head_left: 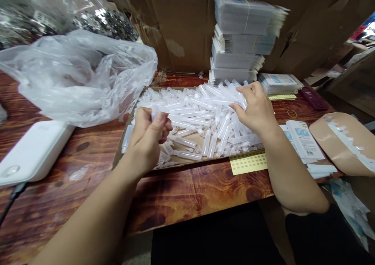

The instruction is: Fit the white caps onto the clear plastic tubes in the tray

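Note:
A shallow cardboard tray [193, 162] holds a heap of clear plastic tubes [183, 141] and small ribbed plastic pieces. Over the tray's left side, my left hand [148, 142] is closed in a pinch on a small translucent plastic piece [156, 112], which the fingers partly cover. At the heap's back right, my right hand [256, 107] has its thumb and fingers curled round a clear plastic tube [224, 102]. Other tubes lie against these fingers, so the exact grip is partly hidden.
A crumpled plastic bag [88, 77] and a white power bank [35, 152] with a cable lie left. Banded stacks of packets [243, 17] stand behind the tray. Yellow sticker sheets [249, 162], printed cards [304, 138] and a beige curved piece [345, 140] are right.

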A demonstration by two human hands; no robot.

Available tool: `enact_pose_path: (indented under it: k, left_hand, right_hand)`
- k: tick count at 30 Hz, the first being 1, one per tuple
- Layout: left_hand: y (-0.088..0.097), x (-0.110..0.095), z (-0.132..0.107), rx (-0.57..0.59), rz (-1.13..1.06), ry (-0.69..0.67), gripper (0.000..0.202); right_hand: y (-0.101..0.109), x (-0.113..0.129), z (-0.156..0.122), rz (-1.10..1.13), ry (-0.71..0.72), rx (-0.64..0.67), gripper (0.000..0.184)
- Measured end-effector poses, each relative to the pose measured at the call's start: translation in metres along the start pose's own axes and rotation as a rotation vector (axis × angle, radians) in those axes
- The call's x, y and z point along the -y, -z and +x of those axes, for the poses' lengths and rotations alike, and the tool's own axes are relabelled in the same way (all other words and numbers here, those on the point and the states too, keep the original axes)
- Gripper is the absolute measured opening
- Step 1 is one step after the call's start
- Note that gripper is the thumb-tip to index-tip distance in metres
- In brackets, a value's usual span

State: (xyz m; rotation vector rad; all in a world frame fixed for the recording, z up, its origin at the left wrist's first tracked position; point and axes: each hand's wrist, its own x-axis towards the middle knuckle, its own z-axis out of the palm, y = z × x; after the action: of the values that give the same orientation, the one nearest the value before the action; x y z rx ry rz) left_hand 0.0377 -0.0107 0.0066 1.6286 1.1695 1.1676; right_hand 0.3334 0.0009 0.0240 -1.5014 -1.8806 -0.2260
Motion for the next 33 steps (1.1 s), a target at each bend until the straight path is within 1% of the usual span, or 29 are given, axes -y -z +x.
enact_pose_path:
  k: [1, 2, 3, 5, 6, 8, 10, 12, 15, 17, 20, 22, 25, 29, 31, 33]
  left_hand:
    - [0.0, -0.002, 0.001, -0.022, -0.092, 0.037, 0.04]
    - [0.0, -0.004, 0.003, -0.05, -0.149, 0.057, 0.044]
    - [0.001, -0.006, 0.004, -0.073, -0.177, 0.064, 0.047]
    - [0.001, -0.008, 0.007, -0.104, -0.186, 0.061, 0.049]
    - [0.001, -0.008, 0.008, -0.122, -0.189, 0.067, 0.049]
    - [0.0, -0.008, 0.008, -0.134, -0.195, 0.092, 0.046]
    - [-0.001, -0.006, 0.007, -0.115, -0.205, 0.106, 0.039]
    - [0.0, -0.004, 0.005, -0.059, -0.206, 0.104, 0.031]
    - [0.002, 0.0, 0.004, 0.028, -0.129, 0.094, 0.027]
    - [0.003, 0.004, 0.005, 0.049, -0.037, 0.071, 0.034]
    - [0.002, 0.007, 0.006, 0.064, 0.094, 0.025, 0.047]
    - [0.001, 0.007, 0.007, 0.085, 0.148, 0.017, 0.051]
    - [0.002, 0.006, 0.006, 0.112, 0.142, 0.01, 0.052]
    - [0.002, 0.007, 0.005, 0.119, 0.072, 0.027, 0.048]
    - [0.002, 0.008, 0.005, 0.115, 0.036, 0.013, 0.046]
    - [0.001, 0.009, 0.006, 0.107, 0.014, -0.009, 0.045]
  right_hand:
    - [0.0, 0.008, -0.001, 0.001, 0.039, 0.019, 0.018]
    - [0.0, 0.018, -0.003, 0.011, 0.092, 0.066, 0.016]
    - [-0.001, 0.029, -0.004, 0.024, 0.154, 0.143, 0.013]
    - [-0.005, 0.052, -0.007, 0.026, 0.269, 0.358, 0.018]
    - [-0.009, 0.061, -0.008, 0.007, 0.298, 0.455, 0.02]
    - [-0.019, 0.076, -0.009, -0.047, 0.292, 0.595, 0.019]
    - [-0.029, 0.084, -0.009, -0.092, 0.238, 0.663, 0.016]
    - [-0.036, 0.089, -0.008, -0.114, 0.201, 0.68, 0.015]
    - [-0.039, 0.094, -0.008, -0.127, 0.19, 0.637, 0.02]
    - [-0.039, 0.097, -0.009, -0.139, 0.182, 0.63, 0.022]
    - [-0.039, 0.099, -0.011, -0.151, 0.175, 0.681, 0.024]
    - [-0.041, 0.098, -0.013, -0.149, 0.176, 0.697, 0.026]
    - [-0.046, 0.097, -0.016, -0.116, 0.179, 0.677, 0.026]
    - [-0.052, 0.098, -0.017, -0.071, 0.202, 0.66, 0.023]
    - [-0.052, 0.099, -0.016, -0.052, 0.22, 0.664, 0.023]
    - [-0.048, 0.095, -0.015, 0.004, 0.225, 0.633, 0.02]
